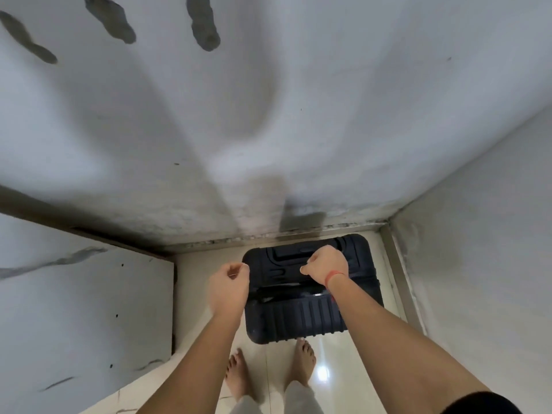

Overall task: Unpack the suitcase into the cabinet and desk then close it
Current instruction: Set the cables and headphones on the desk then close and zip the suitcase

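Observation:
A black ribbed hard-shell suitcase stands upright on the tiled floor against the wall, seen from above, its lid closed. My right hand, with a red band at the wrist, hovers over the suitcase's top with its fingers curled into a fist; I cannot make out anything in it. Beside the case's left edge my left hand is also curled shut, slightly blurred, with nothing visible in it. Neither hand clearly touches the case.
A white marbled cabinet or desk surface fills the left side. A white wall with grey patches rises ahead, and a second wall closes the right. My bare feet stand on glossy tiles just in front of the case.

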